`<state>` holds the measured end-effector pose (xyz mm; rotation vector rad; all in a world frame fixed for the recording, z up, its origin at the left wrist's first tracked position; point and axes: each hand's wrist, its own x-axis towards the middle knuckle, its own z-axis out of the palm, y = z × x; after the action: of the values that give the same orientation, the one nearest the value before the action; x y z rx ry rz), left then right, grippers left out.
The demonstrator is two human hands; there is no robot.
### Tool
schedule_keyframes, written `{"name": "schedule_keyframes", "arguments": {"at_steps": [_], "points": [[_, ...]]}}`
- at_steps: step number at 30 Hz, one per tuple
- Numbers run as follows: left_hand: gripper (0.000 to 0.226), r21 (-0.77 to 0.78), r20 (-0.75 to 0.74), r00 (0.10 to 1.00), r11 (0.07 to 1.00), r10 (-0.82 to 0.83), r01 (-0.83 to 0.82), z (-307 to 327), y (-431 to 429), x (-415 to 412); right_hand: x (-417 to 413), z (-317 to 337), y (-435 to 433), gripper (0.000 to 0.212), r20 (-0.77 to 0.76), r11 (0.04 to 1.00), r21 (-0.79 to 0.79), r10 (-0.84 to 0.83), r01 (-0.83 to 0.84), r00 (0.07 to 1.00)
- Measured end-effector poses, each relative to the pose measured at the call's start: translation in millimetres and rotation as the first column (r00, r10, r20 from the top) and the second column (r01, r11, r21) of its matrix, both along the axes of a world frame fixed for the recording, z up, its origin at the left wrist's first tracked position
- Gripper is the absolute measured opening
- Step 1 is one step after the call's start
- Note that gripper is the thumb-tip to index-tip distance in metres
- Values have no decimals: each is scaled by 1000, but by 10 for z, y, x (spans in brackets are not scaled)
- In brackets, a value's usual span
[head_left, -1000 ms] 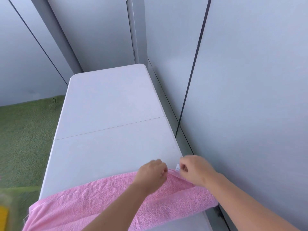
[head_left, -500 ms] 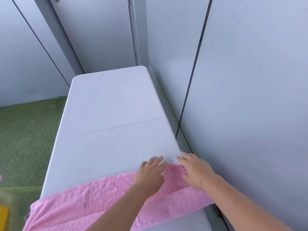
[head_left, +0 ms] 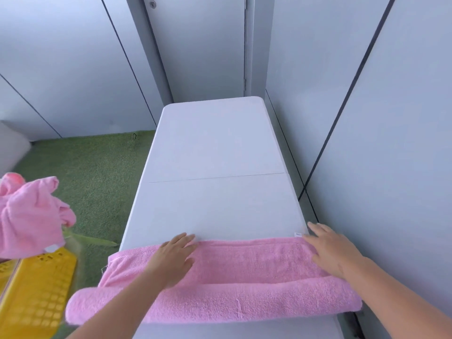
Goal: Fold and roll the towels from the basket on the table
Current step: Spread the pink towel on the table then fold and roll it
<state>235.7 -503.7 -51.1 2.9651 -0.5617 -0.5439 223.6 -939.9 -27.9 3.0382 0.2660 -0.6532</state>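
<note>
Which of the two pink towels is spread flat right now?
The towel on the table, flat under the left hand and right hand; the bunched towel sits by the yellow basket.

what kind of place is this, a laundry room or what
Probably a small enclosed corner or balcony set up for folding, not a real laundry room: plain grey panel walls, green artificial-turf floor, and a white table by the wall.

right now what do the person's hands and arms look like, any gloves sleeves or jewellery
The left hand and right hand are bare: no gloves or rings show. The left forearm and right forearm are bare too, with no sleeve, watch or bracelet in view.
</note>
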Motion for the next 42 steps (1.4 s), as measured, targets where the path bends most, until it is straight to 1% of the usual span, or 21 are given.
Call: {"name": "schedule_keyframes", "arguments": {"at_steps": [3,5,7,9,12,14,17,20,22,24,25,26,27,29,30,31,33,36,37,39,42], "points": [[46,-63,39,993,992,109,-107,136,335,-161,-84,83,142,46,138,999,52,-1,-6,990],[46,-146,68,988,981,140,-129,223,480,-365,-247,142,311,48,203,974,207,48,-91,978],[44,-177,83,991,980,102,-86,251,620,-649,-501,187,508,54,175,926,329,133,-185,976],[39,-189,98,993,981,67,-48,225,772,-949,-752,142,640,61,142,900,360,209,-247,967],[47,-184,127,989,981,81,-57,133,1041,-1276,-1059,-42,672,65,112,914,339,194,-222,974],[49,-172,142,983,981,114,-89,57,1188,-1368,-1146,-185,609,59,141,933,324,119,-159,983],[41,-169,167,975,979,143,-114,-6,1264,-1372,-1177,-206,625,46,160,945,302,81,-127,984],[29,-134,166,977,985,131,-109,7,1203,-1329,-1126,-89,692,34,30,958,280,60,-66,998],[29,-103,149,981,989,125,-110,13,1183,-1300,-1057,-35,709,24,-68,960,279,39,-18,997],[28,-93,198,969,987,146,-130,0,1171,-1281,-1027,-12,697,29,-90,956,292,13,14,996],[27,-102,232,958,984,169,-149,-13,1162,-1265,-1017,-9,699,29,-46,957,289,0,13,999],[28,-120,268,943,978,197,-170,-12,1147,-1248,-1007,-32,693,23,45,960,280,-16,3,999],[30,-146,302,926,971,227,-190,7,1126,-1226,-991,-54,693,16,167,964,267,-43,-3,985],[26,-216,335,906,957,257,-192,25,1101,-1184,-989,-65,732,12,354,957,289,-80,-27,932],[22,-246,345,906,955,246,-166,25,1099,-1174,-1000,-74,744,7,392,951,303,-71,-56,917],[20,-267,351,908,954,227,-136,27,1100,-1178,-1023,-69,765,6,388,949,305,-49,-78,920],[24,-256,339,923,962,181,-95,17,1117,-1232,-1099,-48,795,28,324,950,292,12,-112,946],[54,-139,248,960,986,127,-94,34,1156,-1307,-1191,-99,825,59,293,966,171,137,-192,946],[56,-106,231,965,989,124,-102,41,1144,-1310,-1210,-123,821,63,300,971,150,135,-186,944],[51,-79,243,961,990,133,-117,41,1106,-1291,-1200,-117,830,63,278,980,137,100,-143,955],[37,-66,280,951,991,130,-116,31,1056,-1271,-1132,-76,857,49,176,985,93,125,-143,976]]}}
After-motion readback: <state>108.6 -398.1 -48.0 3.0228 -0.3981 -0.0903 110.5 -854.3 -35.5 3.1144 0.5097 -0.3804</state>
